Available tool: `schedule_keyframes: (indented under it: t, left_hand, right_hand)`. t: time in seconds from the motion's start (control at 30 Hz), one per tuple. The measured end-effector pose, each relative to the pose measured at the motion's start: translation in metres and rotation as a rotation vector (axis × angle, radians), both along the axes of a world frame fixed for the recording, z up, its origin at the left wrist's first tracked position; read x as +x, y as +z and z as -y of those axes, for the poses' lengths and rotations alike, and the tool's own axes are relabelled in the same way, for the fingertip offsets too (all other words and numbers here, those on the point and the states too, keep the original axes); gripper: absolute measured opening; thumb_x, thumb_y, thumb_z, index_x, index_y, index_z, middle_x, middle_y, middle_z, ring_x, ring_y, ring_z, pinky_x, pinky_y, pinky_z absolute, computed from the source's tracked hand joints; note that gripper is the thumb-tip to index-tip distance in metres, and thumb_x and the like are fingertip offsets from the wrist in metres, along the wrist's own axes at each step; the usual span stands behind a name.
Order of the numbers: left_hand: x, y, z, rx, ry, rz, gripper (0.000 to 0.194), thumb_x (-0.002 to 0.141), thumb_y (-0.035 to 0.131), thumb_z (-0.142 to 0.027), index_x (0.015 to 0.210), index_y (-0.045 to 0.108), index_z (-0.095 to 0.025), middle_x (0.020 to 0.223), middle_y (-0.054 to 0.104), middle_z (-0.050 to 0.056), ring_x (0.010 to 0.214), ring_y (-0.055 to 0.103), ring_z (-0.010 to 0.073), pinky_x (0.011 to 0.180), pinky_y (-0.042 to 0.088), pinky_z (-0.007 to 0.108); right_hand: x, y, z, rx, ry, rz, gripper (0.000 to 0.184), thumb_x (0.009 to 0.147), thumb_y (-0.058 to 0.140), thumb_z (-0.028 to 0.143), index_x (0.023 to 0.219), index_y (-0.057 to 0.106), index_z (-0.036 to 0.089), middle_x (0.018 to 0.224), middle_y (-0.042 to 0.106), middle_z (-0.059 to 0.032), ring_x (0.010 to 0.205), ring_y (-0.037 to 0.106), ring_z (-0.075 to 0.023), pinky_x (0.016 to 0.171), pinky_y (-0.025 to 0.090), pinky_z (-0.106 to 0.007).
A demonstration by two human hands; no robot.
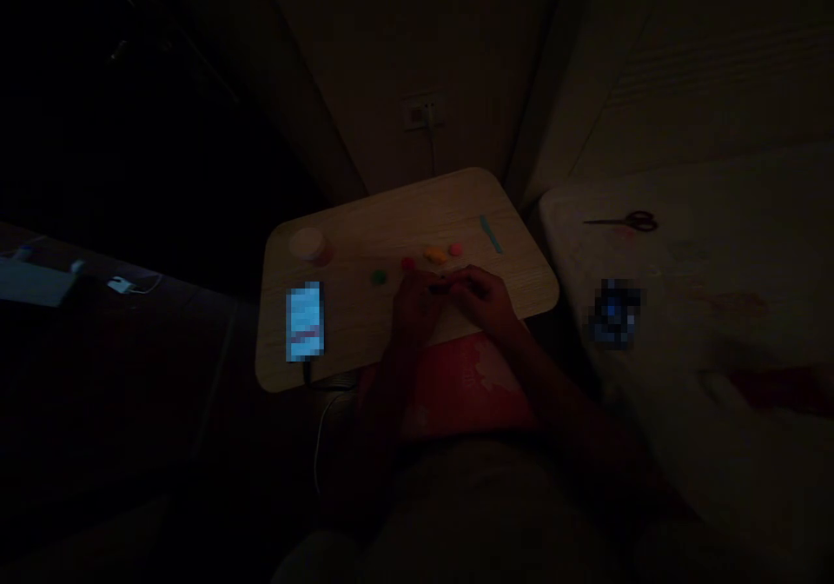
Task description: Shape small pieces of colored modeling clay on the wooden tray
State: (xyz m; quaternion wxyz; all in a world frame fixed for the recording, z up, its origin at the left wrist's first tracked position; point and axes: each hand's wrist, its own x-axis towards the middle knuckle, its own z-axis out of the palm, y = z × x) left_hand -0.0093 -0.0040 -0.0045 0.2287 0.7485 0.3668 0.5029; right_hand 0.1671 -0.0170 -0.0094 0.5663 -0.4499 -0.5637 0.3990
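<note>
My left hand (415, 306) and my right hand (486, 295) meet over the near edge of a small wooden table (358, 228). Both are closed, fingertips together around something small and dark (439, 288), which the dim light leaves unclear. Just beyond the fingers lie small coloured lumps that look like modelling clay: a red one (407, 263), a yellow-orange one (435, 255) and a pink one (455, 249). A green lump (379, 277) sits left of my left hand. Farther right lies a flat light-blue stick (491, 234).
A pale-lidded tub (308, 245) and a lit phone (305, 321) stand at the table's left. Below the near edge is a red box or board (456, 388). On the pale surface at right lie scissors (629, 221) and a blurred-out item (614, 314). A wall socket (423, 113) holds a plug.
</note>
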Motion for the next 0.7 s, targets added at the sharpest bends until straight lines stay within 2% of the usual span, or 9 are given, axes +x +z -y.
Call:
schedule_keyframes:
  t: [0.13,0.23,0.37,0.5,0.7]
  left_hand:
    - [-0.0015,0.0048,0.0022,0.018,0.023,-0.051,0.019,0.095,0.073,-0.039,0.104,0.070,-0.023,0.104,0.072,0.006,0.100,0.067,0.0223,0.091,0.056,0.039]
    - [0.0002,0.0059,0.0030,0.011,0.010,-0.122,0.021,0.096,0.070,-0.039,0.111,0.072,-0.024,0.107,0.072,0.006,0.104,0.067,0.0231,0.094,0.057,0.040]
    - [0.0021,0.0060,0.0050,-0.006,0.031,-0.195,0.020,0.099,0.067,-0.037,0.112,0.077,-0.025,0.104,0.072,0.006,0.099,0.068,0.0214,0.092,0.058,0.038]
    - [0.0018,0.0059,0.0068,-0.013,0.041,-0.180,0.021,0.099,0.068,-0.036,0.111,0.079,-0.024,0.100,0.073,0.006,0.093,0.069,0.0199,0.086,0.059,0.035]
    - [0.0019,0.0092,0.0086,-0.013,0.052,-0.161,0.024,0.097,0.070,-0.041,0.110,0.079,-0.022,0.101,0.076,0.006,0.093,0.070,0.0206,0.087,0.060,0.037]
  right_hand:
    - [0.0002,0.0018,0.0005,0.015,0.024,0.035,0.024,0.087,0.077,0.047,0.088,0.079,0.023,0.087,0.077,-0.0044,0.080,0.069,-0.0196,0.073,0.052,-0.032]
    - [0.0009,0.0021,0.0007,0.010,0.052,0.040,0.024,0.088,0.076,0.046,0.083,0.079,0.023,0.083,0.076,-0.0039,0.076,0.068,-0.0194,0.072,0.051,-0.032]
    - [0.0016,0.0027,0.0009,0.002,0.080,0.053,0.023,0.088,0.074,0.044,0.083,0.079,0.023,0.083,0.077,-0.0040,0.077,0.069,-0.0199,0.075,0.052,-0.034]
    - [0.0011,0.0022,0.0008,0.004,0.078,0.065,0.021,0.088,0.074,0.042,0.084,0.079,0.022,0.083,0.078,-0.0043,0.077,0.069,-0.0202,0.074,0.052,-0.033]
    - [0.0012,0.0035,0.0013,0.002,0.051,0.070,0.029,0.090,0.072,0.048,0.078,0.076,0.022,0.075,0.071,-0.0025,0.070,0.063,-0.0178,0.068,0.048,-0.031]
